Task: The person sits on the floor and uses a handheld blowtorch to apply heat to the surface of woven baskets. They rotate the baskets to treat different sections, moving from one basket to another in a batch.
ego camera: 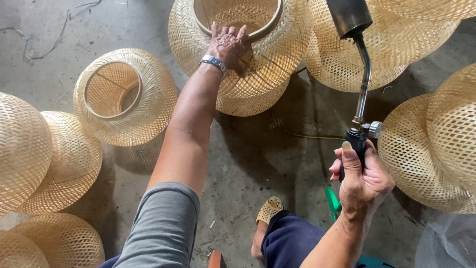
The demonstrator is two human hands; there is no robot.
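Pale woven bamboo shades (238, 64), matt; metal torch (361, 74), rough concrete floor (267, 164)

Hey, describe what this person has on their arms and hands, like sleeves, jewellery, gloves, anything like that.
Both hands are bare, no gloves. The left hand has a silver metal watch on its wrist, and a grey short sleeve covers the upper left arm. The right hand and its forearm show nothing worn; no rings are visible on either hand.

We rest our left hand (228, 45) flat on a woven bamboo lampshade (258, 74) near its round opening, while our right hand (362, 181) grips a gas torch (361, 84), its dark nozzle pointing up toward the shade. More woven shades (121, 97) lie around on the concrete floor (258, 159).
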